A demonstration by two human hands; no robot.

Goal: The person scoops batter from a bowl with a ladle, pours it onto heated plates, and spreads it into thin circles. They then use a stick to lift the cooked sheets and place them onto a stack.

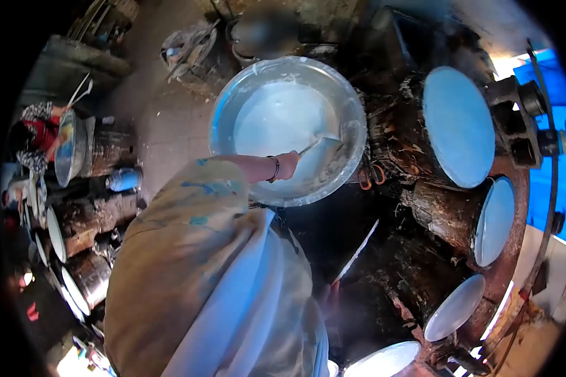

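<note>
Left hand (287, 165) mid-frame, clamped on ladle (324, 143), handle running right and up into batter basin (287, 129) at upper centre. Right hand (331, 293) lower centre, grip unclear, by long stick (357, 251) angled up-right.

A dusty grey-brown earthen floor (163, 119) spreads across the upper left, littered near the top with a heap of dark scrap and sticks (192, 47). A soot-blackened, curved clay stove (415, 251) fills the right side, carrying a row of round pale cloth-covered steaming discs (459, 125). Beyond its rusty rim hangs a bright blue tarpaulin (556, 151), lit by strong daylight. On the left, another person in a red top (41, 135) sits beside a second dark stove (88, 220) with similar pale discs. The middle is shadowed.
</note>
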